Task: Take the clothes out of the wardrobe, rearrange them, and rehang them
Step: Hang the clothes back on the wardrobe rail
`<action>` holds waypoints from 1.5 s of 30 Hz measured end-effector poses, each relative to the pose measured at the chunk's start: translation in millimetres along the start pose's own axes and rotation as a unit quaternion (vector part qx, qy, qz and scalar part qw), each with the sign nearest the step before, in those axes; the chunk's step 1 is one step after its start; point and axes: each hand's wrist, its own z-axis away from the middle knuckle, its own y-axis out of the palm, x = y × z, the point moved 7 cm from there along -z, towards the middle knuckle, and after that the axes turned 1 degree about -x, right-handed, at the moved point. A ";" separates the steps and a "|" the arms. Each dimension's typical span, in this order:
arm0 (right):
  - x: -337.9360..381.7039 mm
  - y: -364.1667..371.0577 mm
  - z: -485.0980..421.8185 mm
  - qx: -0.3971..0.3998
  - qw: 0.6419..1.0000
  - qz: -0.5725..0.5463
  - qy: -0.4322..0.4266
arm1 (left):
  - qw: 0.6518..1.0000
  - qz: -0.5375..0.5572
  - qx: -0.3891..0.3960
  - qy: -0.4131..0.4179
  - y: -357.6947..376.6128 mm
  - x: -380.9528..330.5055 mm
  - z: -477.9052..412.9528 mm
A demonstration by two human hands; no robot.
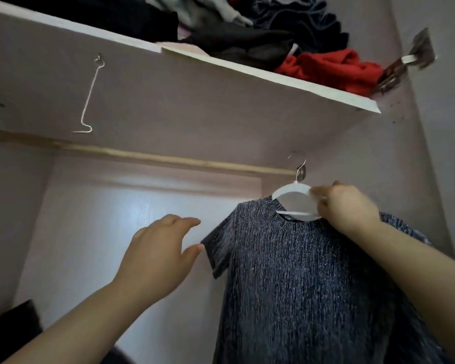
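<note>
A dark blue-grey glittery short-sleeved garment (300, 271) hangs on a white hanger (294, 191) at the right end of the wooden rail (155, 157). The hanger's metal hook sits at the rail's right end. My right hand (344, 206) grips the hanger's right shoulder at the neckline. My left hand (160, 248) is open, fingers spread, just left of the garment's left sleeve, its thumb nearly touching the sleeve edge.
A shelf (221, 64) above the rail holds piled dark, grey and red clothes (334, 69). A wire hook (88, 101) hangs from the shelf's underside at left. A metal hinge (405, 64) shows at top right. Something dark (16, 329) lies at the wardrobe's bottom left.
</note>
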 end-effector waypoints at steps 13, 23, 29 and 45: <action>-4.9 100.9 -61.9 0.062 0.997 0.048 0.027 | 1.000 -0.001 -0.010 0.017 67.2 5.8 -16.3; 22.0 113.8 -22.6 0.050 0.988 0.145 0.015 | 0.998 -0.010 0.059 -0.028 70.0 43.6 37.5; 121.0 131.8 93.6 0.128 0.979 0.051 -0.148 | 0.992 -0.028 0.083 -0.088 26.8 68.2 98.2; 370.6 77.1 569.5 0.439 0.716 -0.324 -0.436 | 0.789 -0.156 0.357 -0.475 -111.3 108.3 544.2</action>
